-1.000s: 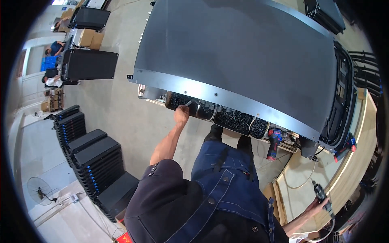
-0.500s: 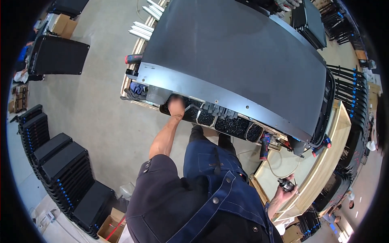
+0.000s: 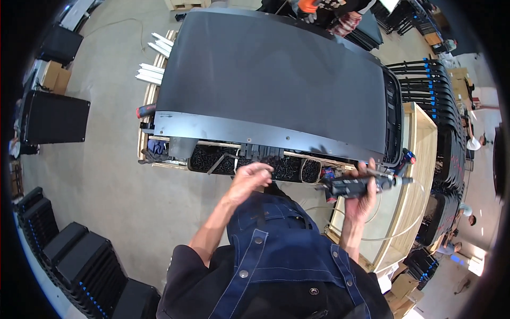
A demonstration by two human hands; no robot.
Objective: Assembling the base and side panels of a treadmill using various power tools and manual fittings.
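In front of the large dark grey panel (image 3: 265, 74), my left hand (image 3: 247, 183) is raised over the long black tray (image 3: 212, 171) of small dark fasteners. Its fingers are drawn together in a pinch; whatever they hold is too small to name. My right hand (image 3: 364, 199) is wrapped round a black pneumatic hand tool (image 3: 348, 187), its tip pointing left toward my left hand. A pale air hose (image 3: 419, 212) loops near the tool. The panel's silver edge strip (image 3: 223, 127), dotted with screw holes, runs just beyond both hands.
A bent metal bar (image 3: 217, 164) lies across the tray. Red-and-black power tools (image 3: 408, 157) rest by the panel's corners. At right stands a wooden frame (image 3: 396, 234). Across the panel is another person's orange sleeve (image 3: 308, 6). Stacked black panels (image 3: 85, 255) stand at left.
My left hand has come up out of the fastener tray and moved right. My right hand has lifted the tool from low at my side to the panel's front edge.
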